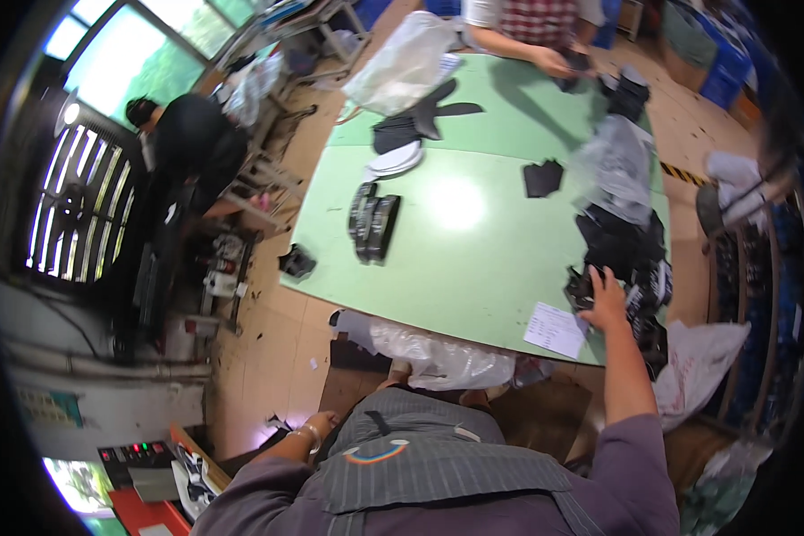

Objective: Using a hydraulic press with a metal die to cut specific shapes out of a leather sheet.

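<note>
My right hand (606,302) reaches over the right edge of the green table with its fingers apart. It touches a heap of black cut pieces (623,239), some with white marks. Whether a piece is pinched under the fingertips does not show. Beside that hand lies a white paper sheet (556,330) with writing. My left hand (320,422) hangs low at my left side, next to my grey striped apron (420,473); its fingers are small and partly hidden. Stacked black pieces (373,225) stand on the table's left part, and one flat black piece (542,179) lies right of the middle.
Across the green table (456,277) a person (545,27) handles a dark piece. White pieces (396,160), dark pieces (396,134) and a plastic bag (402,67) lie at the far left. Another person (196,147) bends over at left. A white sack (697,366) stands at right.
</note>
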`<state>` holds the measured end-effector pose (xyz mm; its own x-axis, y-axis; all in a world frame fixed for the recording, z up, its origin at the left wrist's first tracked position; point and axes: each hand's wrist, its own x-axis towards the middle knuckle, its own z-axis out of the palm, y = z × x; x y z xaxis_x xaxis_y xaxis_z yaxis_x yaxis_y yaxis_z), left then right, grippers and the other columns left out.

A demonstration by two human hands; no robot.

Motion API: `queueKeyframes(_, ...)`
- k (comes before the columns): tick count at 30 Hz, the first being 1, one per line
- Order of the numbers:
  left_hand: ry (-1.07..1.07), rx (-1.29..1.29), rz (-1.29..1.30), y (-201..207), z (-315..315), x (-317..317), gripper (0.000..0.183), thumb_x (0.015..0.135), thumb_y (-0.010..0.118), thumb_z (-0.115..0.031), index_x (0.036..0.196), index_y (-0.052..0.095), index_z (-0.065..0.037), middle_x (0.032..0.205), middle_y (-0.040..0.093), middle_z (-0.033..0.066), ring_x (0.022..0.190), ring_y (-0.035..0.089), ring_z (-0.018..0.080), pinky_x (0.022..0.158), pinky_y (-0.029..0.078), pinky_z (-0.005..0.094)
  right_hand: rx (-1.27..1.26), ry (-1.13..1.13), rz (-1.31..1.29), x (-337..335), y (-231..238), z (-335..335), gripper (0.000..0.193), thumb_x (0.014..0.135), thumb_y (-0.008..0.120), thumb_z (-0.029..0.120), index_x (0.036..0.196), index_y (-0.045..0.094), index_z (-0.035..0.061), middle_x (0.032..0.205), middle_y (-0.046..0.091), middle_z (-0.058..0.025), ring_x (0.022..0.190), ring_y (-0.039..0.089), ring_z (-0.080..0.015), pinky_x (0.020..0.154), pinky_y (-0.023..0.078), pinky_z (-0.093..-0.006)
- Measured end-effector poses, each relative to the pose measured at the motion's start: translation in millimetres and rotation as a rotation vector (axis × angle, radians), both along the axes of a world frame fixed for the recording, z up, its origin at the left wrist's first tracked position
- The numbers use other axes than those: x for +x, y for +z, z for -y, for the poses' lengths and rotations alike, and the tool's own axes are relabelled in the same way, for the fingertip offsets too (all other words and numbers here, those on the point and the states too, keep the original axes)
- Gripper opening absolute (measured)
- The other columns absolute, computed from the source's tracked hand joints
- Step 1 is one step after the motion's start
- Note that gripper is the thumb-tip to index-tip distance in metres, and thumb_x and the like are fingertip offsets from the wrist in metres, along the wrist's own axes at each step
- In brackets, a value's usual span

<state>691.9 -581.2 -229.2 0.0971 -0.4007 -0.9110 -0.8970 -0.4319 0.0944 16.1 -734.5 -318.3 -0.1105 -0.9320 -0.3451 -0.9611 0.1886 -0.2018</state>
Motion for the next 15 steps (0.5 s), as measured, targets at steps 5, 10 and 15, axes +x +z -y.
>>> queueKeyframes(5, 0.103, -0.206, 0.110, -25, 76, 18, 0.034, 0.083, 0.064, -0.028, 0.108, 0.064, -0.005, 0.107, 0.066, 0.0169, 0.101, 0.063, 0.0328, 0.089, 0.048, 0.0385, -0.158, -0.197, 0.006, 50, 13, -22, 0.106, 0.058, 0.084, 0.025, 0.146, 0.026, 0.0158, 0.146, 0.024, -0.0259, 0.132, 0.031, -0.0433, 0.107, 0.029, -0.0490)
queueKeyframes(10, 0.203, -0.402, 0.159, -79, 209, 91, 0.050, 0.078, 0.069, -0.031, 0.119, 0.057, -0.005, 0.120, 0.059, 0.0213, 0.110, 0.058, 0.0344, 0.094, 0.046, 0.0397, -0.235, -0.309, 0.008, 148, 7, -90, 0.087, 0.068, 0.074, 0.016, 0.142, 0.031, 0.0060, 0.144, 0.025, -0.0268, 0.132, 0.029, -0.0433, 0.110, 0.025, -0.0489)
queueKeyframes(15, -0.265, -0.621, 0.436, -89, 360, 116, 0.094, 0.065, 0.081, -0.034, 0.142, 0.031, -0.013, 0.144, 0.033, 0.0228, 0.131, 0.036, 0.0376, 0.106, 0.035, 0.0460, 0.208, -0.527, 0.288, 326, 53, -144, 0.083, 0.068, 0.075, 0.019, 0.139, 0.034, 0.0037, 0.136, 0.034, -0.0265, 0.131, 0.029, -0.0436, 0.110, 0.027, -0.0472)
